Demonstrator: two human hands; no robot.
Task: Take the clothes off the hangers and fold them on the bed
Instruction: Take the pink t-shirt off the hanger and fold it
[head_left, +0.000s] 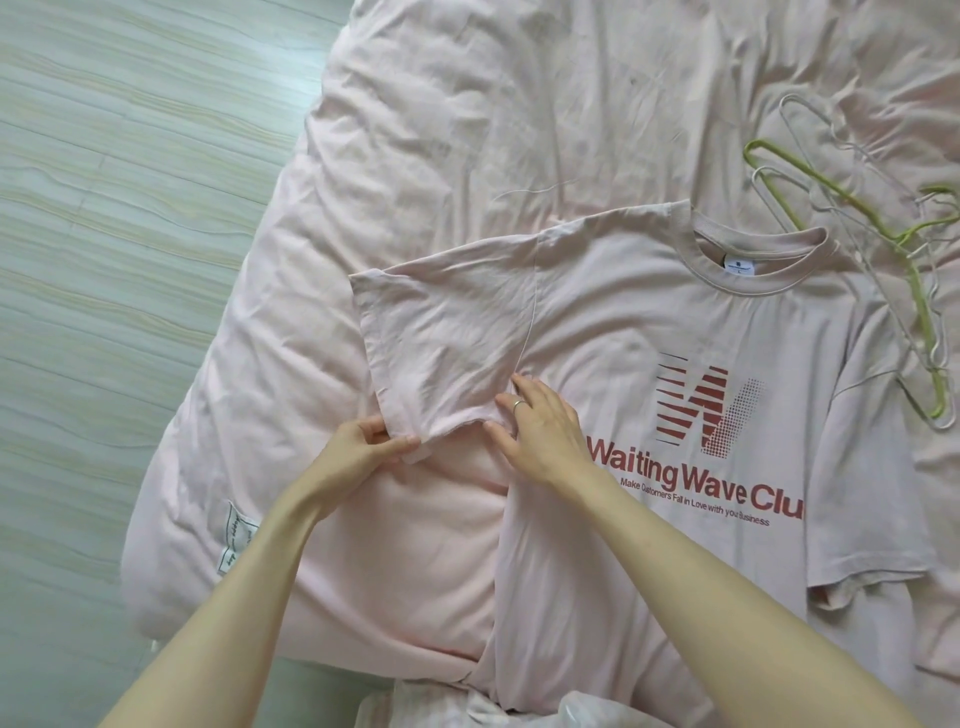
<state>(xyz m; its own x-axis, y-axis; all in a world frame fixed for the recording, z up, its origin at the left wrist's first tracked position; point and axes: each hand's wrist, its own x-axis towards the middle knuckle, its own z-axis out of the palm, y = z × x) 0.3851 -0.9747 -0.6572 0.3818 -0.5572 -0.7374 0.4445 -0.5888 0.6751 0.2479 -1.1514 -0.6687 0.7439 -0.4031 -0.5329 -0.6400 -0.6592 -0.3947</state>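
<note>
So there's a pale pink short-sleeved cotton t-shirt lying front-up on the bed, filling most of the centre and right of the frame; its ribbed round collar sits toward the upper right, and the red chest print reads "Waiting Wave Club" with a striped M logo above it; the bed itself is covered in a wrinkled pale pink sheet, so shirt and bedding nearly blend together.

The shirt's sleeve on the left side of the frame is spread out flat, pointing toward the left; the left hand pinches the lower corner of that sleeve's cuff between thumb and fingers, so it's closed on the fabric; the right hand, with a thin ring on one finger, lies just beside it with fingers fairly straight, pressing down on the shirt right around the armpit seam, so it's open and flat rather than gripping anything.

Over in the upper right of the frame, a bunch of thin wire hangers lies in a loose tangle on the bed; one is yellow-green, the others look white or pale; they overlap the shirt's shoulder on that side.

Pale wood-grain floor fills the left of the frame; a small fabric label is stitched on the bedding in the lower left.
</note>
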